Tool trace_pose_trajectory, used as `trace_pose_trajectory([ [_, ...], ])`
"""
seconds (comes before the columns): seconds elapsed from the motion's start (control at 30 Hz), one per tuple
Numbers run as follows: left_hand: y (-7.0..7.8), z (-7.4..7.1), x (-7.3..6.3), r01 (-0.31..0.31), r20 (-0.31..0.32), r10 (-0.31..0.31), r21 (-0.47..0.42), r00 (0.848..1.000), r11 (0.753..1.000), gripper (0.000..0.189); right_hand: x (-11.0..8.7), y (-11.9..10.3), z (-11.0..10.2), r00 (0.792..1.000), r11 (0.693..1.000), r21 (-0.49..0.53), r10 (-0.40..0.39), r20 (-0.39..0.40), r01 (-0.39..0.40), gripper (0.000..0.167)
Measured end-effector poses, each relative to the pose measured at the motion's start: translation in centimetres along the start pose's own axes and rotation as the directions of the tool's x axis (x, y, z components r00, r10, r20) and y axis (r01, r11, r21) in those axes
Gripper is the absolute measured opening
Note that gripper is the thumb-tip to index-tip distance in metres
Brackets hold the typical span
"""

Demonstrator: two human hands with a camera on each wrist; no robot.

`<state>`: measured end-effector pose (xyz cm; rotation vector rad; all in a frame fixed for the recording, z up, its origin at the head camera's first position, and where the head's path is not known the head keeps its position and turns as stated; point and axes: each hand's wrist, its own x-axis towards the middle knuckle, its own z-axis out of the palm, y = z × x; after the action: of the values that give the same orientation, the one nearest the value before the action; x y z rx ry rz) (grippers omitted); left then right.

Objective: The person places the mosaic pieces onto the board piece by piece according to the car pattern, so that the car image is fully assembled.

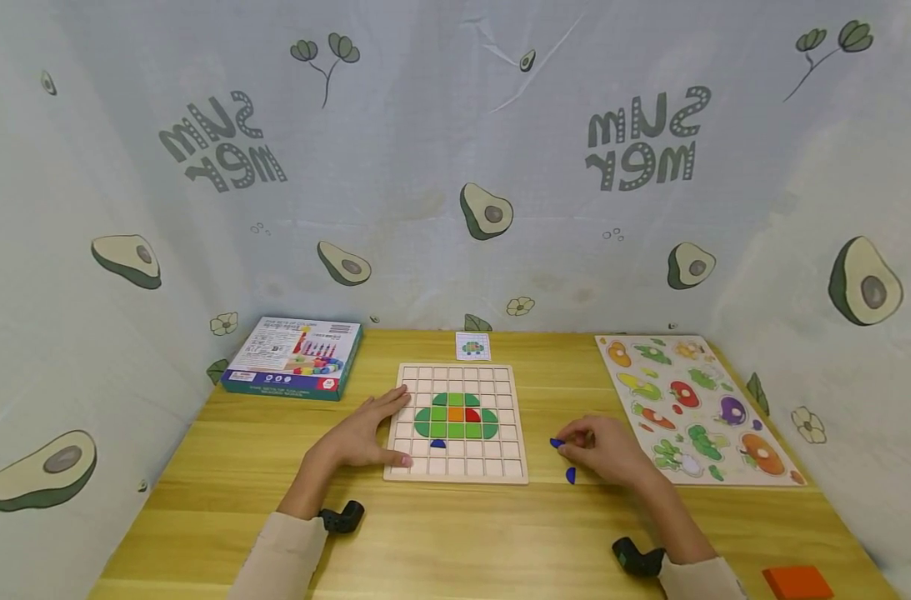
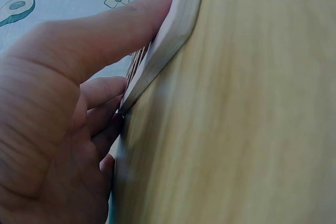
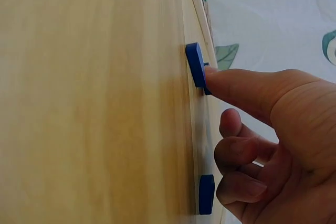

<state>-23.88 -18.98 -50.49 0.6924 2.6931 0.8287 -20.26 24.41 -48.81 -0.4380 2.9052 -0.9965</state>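
Observation:
A square wooden grid board (image 1: 458,472) holds green, orange and red tiles, plus one blue half-round piece (image 1: 437,444) below them. My left hand (image 1: 361,433) rests on the board's left edge, fingers spread, thumb on the near-left corner. To the board's right, my right hand (image 1: 603,448) pinches a blue half-round piece (image 1: 556,443) between thumb and index finger, close over the table. Another blue half-round piece (image 1: 571,476) lies just nearer. In the right wrist view a further blue piece (image 3: 206,194) sits by the curled fingers, hidden in the head view.
A small pattern card (image 1: 473,346) lies behind the board. At the back left is a boxed toy set (image 1: 293,358). A vegetable puzzle board (image 1: 698,408) lies right of my right hand. An orange block (image 1: 798,582) sits at the near right. Printed cloth hangs around the table.

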Motion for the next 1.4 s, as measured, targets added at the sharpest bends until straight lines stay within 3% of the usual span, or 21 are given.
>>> trace_pose_trajectory([
  [0.37,0.1,0.0,0.0,0.011,0.005,-0.011,-0.004,1.0,1.0,0.109,0.4,-0.8,0.1,1.0,1.0,-0.017,0.01,-0.024,-0.01,0.011],
  [0.63,0.3,0.0,-0.2,-0.001,0.002,0.001,-0.008,1.0,1.0,0.107,1.1,-2.7,0.6,1.0,1.0,-0.013,-0.003,-0.007,0.003,0.012],
  [1.2,0.1,0.0,-0.1,-0.008,0.002,0.008,0.002,1.0,1.0,0.108,2.9,-7.3,3.8,0.998,0.997,0.062,-0.056,0.022,0.054,0.009],
  [1.4,0.2,0.1,-0.1,-0.024,-0.001,0.024,-0.009,1.0,1.0,0.108,3.6,-8.9,5.1,0.991,0.989,0.079,-0.13,0.027,0.127,0.009],
])
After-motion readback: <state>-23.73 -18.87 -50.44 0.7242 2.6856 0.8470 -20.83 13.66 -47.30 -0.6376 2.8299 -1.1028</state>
